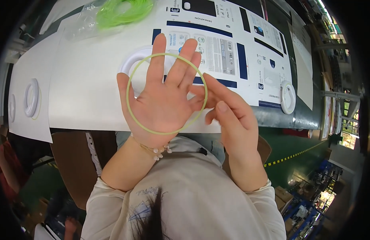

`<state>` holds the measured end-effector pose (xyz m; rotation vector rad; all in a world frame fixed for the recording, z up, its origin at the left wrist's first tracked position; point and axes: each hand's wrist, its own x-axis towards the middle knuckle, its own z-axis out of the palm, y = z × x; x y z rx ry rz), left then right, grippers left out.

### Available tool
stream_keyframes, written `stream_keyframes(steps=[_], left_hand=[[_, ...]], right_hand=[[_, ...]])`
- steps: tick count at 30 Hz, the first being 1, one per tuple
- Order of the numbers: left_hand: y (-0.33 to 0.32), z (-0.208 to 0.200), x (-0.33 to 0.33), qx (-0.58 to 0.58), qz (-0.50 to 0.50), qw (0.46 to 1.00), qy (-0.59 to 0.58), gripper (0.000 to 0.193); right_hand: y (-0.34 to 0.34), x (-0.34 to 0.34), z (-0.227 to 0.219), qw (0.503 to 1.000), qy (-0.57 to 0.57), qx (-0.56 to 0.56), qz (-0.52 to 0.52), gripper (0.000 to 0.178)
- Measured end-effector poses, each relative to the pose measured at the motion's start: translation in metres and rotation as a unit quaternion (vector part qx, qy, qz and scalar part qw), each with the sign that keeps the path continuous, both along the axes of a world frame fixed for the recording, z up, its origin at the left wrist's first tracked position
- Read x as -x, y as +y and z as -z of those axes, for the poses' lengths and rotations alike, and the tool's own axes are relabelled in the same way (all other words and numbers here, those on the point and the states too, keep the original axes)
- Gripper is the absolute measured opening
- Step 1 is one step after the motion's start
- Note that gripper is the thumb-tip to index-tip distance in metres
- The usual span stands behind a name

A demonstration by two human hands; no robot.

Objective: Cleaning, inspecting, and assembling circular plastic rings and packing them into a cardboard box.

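Observation:
My left hand (159,96) is held palm up with its fingers spread; a beaded bracelet (156,151) circles its wrist. Across the palm and fingers lies a thin light green ring (167,133), which the fingers do not grip. Beside the ring's right edge is my right hand (235,114), its index finger stretched and its other fingers bent. The ring passes in front of a right fingertip, and the thumb stands apart from it. Partly hidden behind my left hand, a thick white ring (129,60) rests on the table.
A clear plastic bag with a bundle of green rings (123,14) lies at the far left. Printed packaging sheets (219,54) cover the table's middle and right. More white rings stand at the left (29,98) and at the right edge (284,98). A brown chair (75,168) is below.

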<state>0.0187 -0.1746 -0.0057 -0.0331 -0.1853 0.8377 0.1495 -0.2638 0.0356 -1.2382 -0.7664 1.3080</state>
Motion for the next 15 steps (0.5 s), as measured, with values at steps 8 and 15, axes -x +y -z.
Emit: stream_keyframes(steps=[8, 15], left_hand=[[0.008, -0.001, 0.009, -0.059, 0.002, 0.998, 0.008, 0.066], [0.009, -0.011, 0.004, -0.066, 0.002, 0.997, -0.033, 0.063]], right_hand=[[-0.008, -0.016, 0.008, 0.870, -0.461, -0.162, 0.071, 0.040], [-0.016, -0.004, 0.014, 0.797, -0.560, -0.225, 0.036, 0.029]])
